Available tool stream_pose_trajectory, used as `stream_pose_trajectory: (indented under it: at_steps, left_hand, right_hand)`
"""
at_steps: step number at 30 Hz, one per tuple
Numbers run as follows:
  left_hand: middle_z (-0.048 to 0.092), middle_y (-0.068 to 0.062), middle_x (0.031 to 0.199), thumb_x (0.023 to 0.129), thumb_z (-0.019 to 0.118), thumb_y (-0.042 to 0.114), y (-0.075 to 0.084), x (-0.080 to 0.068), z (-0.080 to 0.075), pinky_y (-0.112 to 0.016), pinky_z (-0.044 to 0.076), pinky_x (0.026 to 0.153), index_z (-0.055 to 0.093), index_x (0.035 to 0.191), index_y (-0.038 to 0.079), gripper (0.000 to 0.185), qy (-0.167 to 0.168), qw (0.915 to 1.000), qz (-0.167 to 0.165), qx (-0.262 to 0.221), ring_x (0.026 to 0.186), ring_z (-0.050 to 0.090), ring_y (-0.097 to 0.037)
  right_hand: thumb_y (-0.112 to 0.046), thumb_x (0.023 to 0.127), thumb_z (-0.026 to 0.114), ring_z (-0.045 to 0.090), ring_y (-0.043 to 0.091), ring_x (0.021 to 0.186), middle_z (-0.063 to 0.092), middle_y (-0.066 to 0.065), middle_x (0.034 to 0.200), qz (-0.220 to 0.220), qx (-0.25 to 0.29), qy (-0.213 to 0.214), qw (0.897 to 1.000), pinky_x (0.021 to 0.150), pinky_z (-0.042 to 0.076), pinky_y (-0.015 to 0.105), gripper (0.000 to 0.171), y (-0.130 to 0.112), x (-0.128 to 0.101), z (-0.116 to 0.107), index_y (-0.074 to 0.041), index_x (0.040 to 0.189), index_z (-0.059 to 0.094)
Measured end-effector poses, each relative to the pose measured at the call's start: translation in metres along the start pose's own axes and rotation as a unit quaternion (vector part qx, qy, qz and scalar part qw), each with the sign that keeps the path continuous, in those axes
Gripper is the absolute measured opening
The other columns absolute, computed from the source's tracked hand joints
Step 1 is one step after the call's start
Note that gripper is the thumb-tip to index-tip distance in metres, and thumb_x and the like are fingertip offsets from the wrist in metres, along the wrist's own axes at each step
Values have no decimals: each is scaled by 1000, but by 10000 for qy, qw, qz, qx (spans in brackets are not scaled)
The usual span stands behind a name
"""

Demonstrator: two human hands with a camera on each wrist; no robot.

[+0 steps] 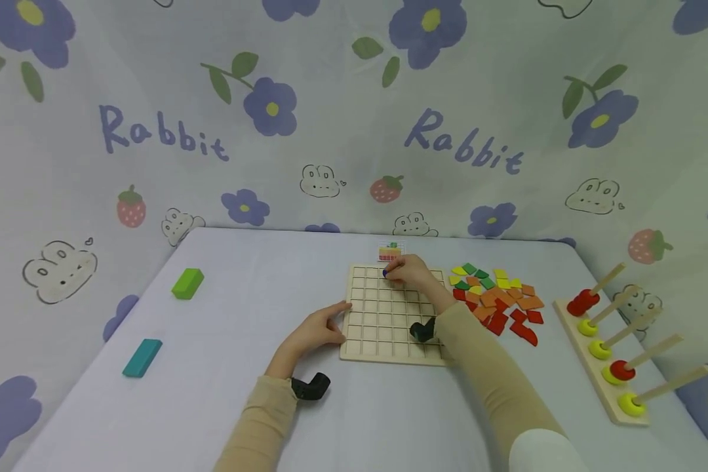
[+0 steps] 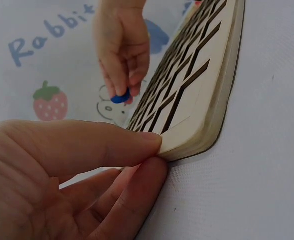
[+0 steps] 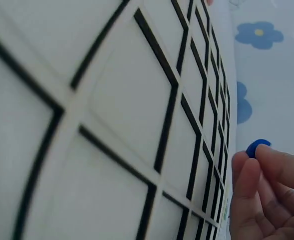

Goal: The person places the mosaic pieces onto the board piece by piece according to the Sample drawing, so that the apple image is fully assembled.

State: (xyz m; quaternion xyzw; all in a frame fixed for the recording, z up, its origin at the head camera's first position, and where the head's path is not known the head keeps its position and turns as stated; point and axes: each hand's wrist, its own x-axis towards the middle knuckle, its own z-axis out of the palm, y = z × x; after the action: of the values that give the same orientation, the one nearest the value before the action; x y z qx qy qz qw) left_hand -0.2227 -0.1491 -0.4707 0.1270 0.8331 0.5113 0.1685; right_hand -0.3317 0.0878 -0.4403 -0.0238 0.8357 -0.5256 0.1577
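A pale wooden grid board [image 1: 389, 328] lies flat on the table, its square cells empty. My left hand [image 1: 337, 320] rests on the table at the board's left edge. In the left wrist view its thumb [image 2: 137, 142] and a fingertip touch the board [image 2: 206, 100] at its near corner. My right hand [image 1: 391, 274] reaches over the board's far edge and pinches a small blue piece [image 1: 386, 272] between its fingertips. The blue piece [image 2: 120, 97] shows from the left wrist, and the right wrist sees the blue piece [image 3: 257, 147] just past the board [image 3: 112, 110].
A heap of red, orange, yellow and green tiles [image 1: 495, 298] lies right of the board. A small pattern card [image 1: 391, 252] sits behind it. A peg rack with red and yellow rings [image 1: 610, 354] stands far right. A green block [image 1: 187, 283] and a teal block [image 1: 142, 358] lie left.
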Motion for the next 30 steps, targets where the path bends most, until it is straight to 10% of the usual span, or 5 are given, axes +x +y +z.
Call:
stream_pose_trajectory:
  at_steps: [9, 18, 26, 30]
  left_hand:
    - [61, -3, 75, 73, 68, 0, 2, -1, 2, -26, 42, 61, 42, 139, 7, 71, -38, 10000, -34, 36, 64, 51, -12]
    - [62, -5, 81, 73, 68, -2, 5, -3, 0, -26, 42, 62, 42, 139, 6, 71, 4, 10000, -35, 55, 64, 51, -12]
    - [49, -9, 133, 73, 68, -2, 3, -1, -1, -26, 42, 62, 43, 138, 8, 70, 41, 10000, -42, 74, 65, 51, -12]
    - [50, -9, 131, 73, 68, -2, 2, -1, -1, -26, 43, 62, 43, 138, 8, 70, 48, 10000, -67, 51, 66, 52, -12]
  right_hand:
    - [-16, 84, 67, 59, 20, 82, 67, 9, 95, -596, -2236, 188, 9727, 74, 46, 32, 15, 3, -3, 10, -4, 92, 71]
    - [-24, 82, 70, 55, 17, 73, 66, 4, 85, -592, -2604, 347, 9631, 66, 43, 30, 16, 0, -8, 10, -8, 85, 70]
    - [-24, 83, 69, 56, 18, 74, 67, 4, 86, -559, -2626, 322, 9628, 66, 44, 30, 16, 1, -4, 9, -8, 85, 71]
    - [-21, 84, 67, 58, 17, 74, 68, 5, 89, -467, -2457, 238, 9679, 65, 45, 29, 14, 2, -2, 11, -8, 86, 73]
